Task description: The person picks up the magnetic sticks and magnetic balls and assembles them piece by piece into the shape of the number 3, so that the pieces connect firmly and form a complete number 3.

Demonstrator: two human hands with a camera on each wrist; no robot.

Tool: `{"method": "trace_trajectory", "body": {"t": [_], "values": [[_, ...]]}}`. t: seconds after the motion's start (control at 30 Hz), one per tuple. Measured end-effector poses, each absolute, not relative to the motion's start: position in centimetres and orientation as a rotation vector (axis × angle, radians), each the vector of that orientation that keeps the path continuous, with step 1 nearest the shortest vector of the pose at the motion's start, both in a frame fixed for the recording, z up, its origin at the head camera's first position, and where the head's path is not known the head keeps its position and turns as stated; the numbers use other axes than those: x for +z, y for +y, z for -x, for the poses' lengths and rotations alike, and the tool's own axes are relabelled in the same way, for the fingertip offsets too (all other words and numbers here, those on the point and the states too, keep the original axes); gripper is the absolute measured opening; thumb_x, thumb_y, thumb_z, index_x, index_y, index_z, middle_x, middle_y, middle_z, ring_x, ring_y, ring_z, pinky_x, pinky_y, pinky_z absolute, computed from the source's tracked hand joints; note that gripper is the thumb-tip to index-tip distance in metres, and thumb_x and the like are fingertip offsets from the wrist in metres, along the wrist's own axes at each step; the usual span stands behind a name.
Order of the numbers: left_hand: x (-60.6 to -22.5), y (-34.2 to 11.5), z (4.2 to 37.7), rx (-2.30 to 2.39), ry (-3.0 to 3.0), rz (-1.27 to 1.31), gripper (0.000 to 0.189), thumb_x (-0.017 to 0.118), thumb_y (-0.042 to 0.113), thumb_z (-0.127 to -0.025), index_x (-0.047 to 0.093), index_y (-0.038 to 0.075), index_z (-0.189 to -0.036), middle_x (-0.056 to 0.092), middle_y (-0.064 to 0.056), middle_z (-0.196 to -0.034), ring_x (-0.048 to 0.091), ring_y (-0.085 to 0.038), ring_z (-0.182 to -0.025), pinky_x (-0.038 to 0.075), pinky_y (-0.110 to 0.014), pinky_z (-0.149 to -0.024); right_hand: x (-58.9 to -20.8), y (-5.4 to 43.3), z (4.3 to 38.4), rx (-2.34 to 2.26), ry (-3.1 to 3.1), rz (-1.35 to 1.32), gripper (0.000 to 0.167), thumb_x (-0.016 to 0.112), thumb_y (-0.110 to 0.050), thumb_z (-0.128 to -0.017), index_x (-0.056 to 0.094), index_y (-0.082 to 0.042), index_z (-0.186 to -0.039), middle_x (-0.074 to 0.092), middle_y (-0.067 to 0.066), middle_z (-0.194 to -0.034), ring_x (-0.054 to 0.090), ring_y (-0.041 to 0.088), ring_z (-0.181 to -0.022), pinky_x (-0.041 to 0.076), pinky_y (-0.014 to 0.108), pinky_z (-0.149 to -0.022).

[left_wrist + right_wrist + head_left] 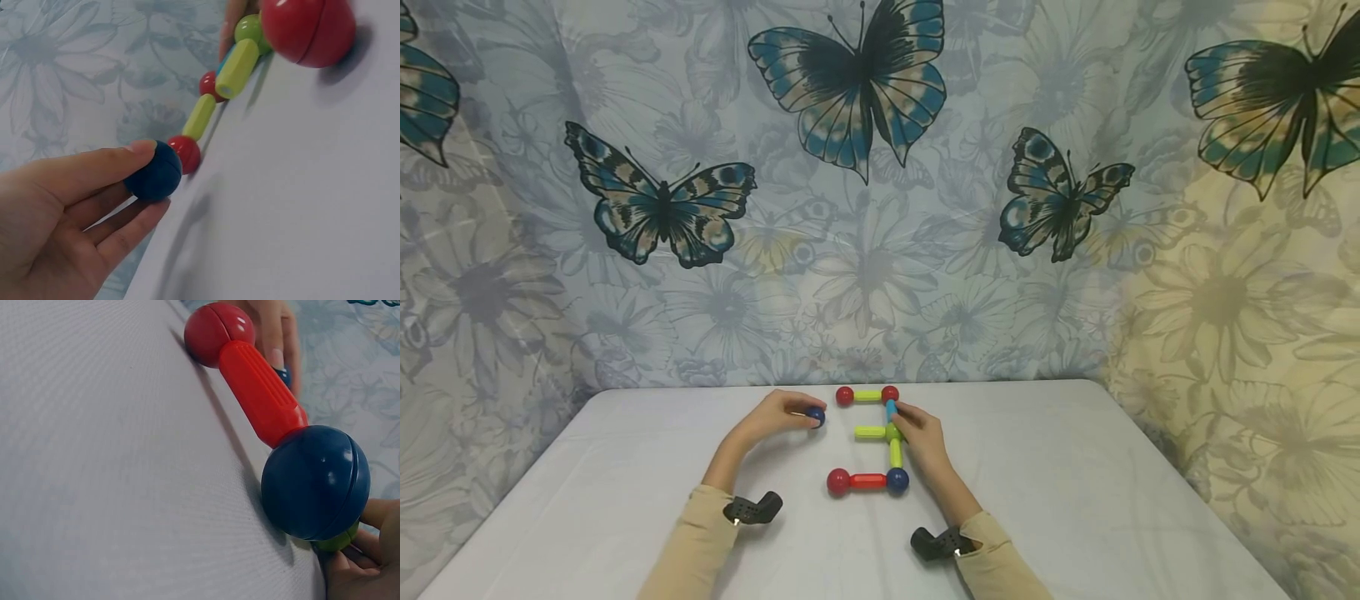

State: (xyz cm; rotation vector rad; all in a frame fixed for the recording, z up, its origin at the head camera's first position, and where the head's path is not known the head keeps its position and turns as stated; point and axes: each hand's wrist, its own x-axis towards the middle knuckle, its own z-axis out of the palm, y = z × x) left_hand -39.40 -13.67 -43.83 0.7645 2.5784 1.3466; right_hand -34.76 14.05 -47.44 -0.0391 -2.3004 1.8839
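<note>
My left hand [777, 413] pinches a dark blue ball [156, 173] between thumb and fingers, left of a ball-and-rod figure. Along the figure's right side, my right hand [927, 439] grips a light blue rod [891, 409], partly hidden by the fingers. That rod runs between a far red ball [890, 393] and a green ball [892, 432]. A yellow-green rod [870, 432] points left from the green ball, its left end bare. Another yellow-green rod [896, 454] leads down to a second blue ball [315, 482].
At the near end, a red rod [868, 481] joins the second blue ball to a red ball [838, 482]. At the far end, a yellow-green rod [868, 396] reaches another red ball [845, 396]. White cloth covers the table [1060, 475]; a butterfly-print curtain hangs behind.
</note>
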Motion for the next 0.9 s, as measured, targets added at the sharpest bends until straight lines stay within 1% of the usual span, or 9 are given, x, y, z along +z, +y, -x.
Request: {"method": "trace_trajectory", "body": {"t": [0.2, 0.33, 0.43, 0.53, 0.6, 0.73, 0.83, 0.9], "values": [[-44.1, -12.3, 39.2, 1.387, 2.599, -0.770, 0.034, 0.073, 0.019, -0.087, 0.069, 0.005, -0.118, 0.072, -0.013, -0.116, 0.066, -0.029, -0.112, 0.052, -0.045, -0.098, -47.3, 14.0, 34.8, 1.876, -2.316, 0.004, 0.037, 0.055, -0.010, -0.098, 0.055, 0.009, -0.130, 0.056, 0.029, -0.134, 0.056, 0.040, -0.125, 0.052, 0.042, -0.099], [-44.2, -11.5, 38.9, 1.413, 2.592, -0.799, 0.035, 0.073, 0.020, -0.087, 0.069, 0.004, -0.118, 0.073, -0.012, -0.112, 0.067, -0.027, -0.109, 0.053, -0.043, -0.096, -47.4, 14.0, 34.8, 1.869, -2.317, 0.018, 0.037, 0.056, -0.013, -0.098, 0.057, 0.005, -0.131, 0.057, 0.026, -0.134, 0.057, 0.037, -0.125, 0.053, 0.039, -0.099], [-44.3, -11.0, 38.8, 1.411, 2.600, -0.865, 0.035, 0.073, 0.021, -0.087, 0.069, 0.003, -0.117, 0.074, -0.010, -0.109, 0.069, -0.021, -0.104, 0.056, -0.038, -0.091, -47.5, 14.0, 34.8, 1.870, -2.312, 0.044, 0.038, 0.058, -0.017, -0.098, 0.059, 0.001, -0.131, 0.059, 0.022, -0.134, 0.058, 0.034, -0.125, 0.053, 0.035, -0.099], [-44.4, -10.6, 38.7, 1.393, 2.614, -0.903, 0.035, 0.073, 0.020, -0.087, 0.069, 0.001, -0.115, 0.074, -0.009, -0.107, 0.069, -0.017, -0.101, 0.057, -0.035, -0.089, -47.5, 14.0, 34.7, 1.865, -2.307, 0.045, 0.038, 0.059, -0.018, -0.097, 0.059, 0.000, -0.130, 0.060, 0.022, -0.134, 0.058, 0.034, -0.124, 0.053, 0.035, -0.098], [-44.4, -10.3, 38.7, 1.374, 2.610, -0.885, 0.034, 0.073, 0.020, -0.087, 0.069, 0.002, -0.116, 0.074, -0.009, -0.108, 0.068, -0.018, -0.102, 0.056, -0.037, -0.091, -47.4, 14.0, 34.7, 1.870, -2.300, 0.045, 0.038, 0.059, -0.018, -0.097, 0.060, 0.000, -0.130, 0.060, 0.022, -0.134, 0.058, 0.034, -0.124, 0.053, 0.036, -0.099], [-44.4, -9.9, 38.6, 1.336, 2.601, -0.841, 0.032, 0.073, 0.018, -0.087, 0.070, 0.003, -0.116, 0.072, -0.012, -0.112, 0.067, -0.026, -0.107, 0.053, -0.043, -0.096, -47.5, 14.0, 34.7, 1.886, -2.290, 0.046, 0.038, 0.060, -0.018, -0.096, 0.060, -0.001, -0.130, 0.060, 0.020, -0.134, 0.058, 0.033, -0.125, 0.052, 0.037, -0.100], [-44.5, -9.7, 38.6, 1.314, 2.598, -0.861, 0.030, 0.073, 0.015, -0.087, 0.070, 0.002, -0.114, 0.072, -0.015, -0.112, 0.068, -0.028, -0.105, 0.054, -0.043, -0.095, -47.5, 14.0, 34.8, 1.893, -2.285, 0.044, 0.038, 0.060, -0.018, -0.096, 0.060, -0.001, -0.130, 0.060, 0.020, -0.134, 0.058, 0.032, -0.125, 0.052, 0.037, -0.100], [-44.7, -9.6, 38.7, 1.313, 2.593, -0.873, 0.029, 0.073, 0.013, -0.086, 0.070, 0.003, -0.113, 0.072, -0.015, -0.112, 0.068, -0.027, -0.104, 0.055, -0.041, -0.094, -47.4, 14.0, 34.7, 1.893, -2.284, 0.039, 0.038, 0.060, -0.017, -0.096, 0.059, 0.000, -0.131, 0.060, 0.020, -0.134, 0.058, 0.033, -0.124, 0.052, 0.037, -0.099]]}}
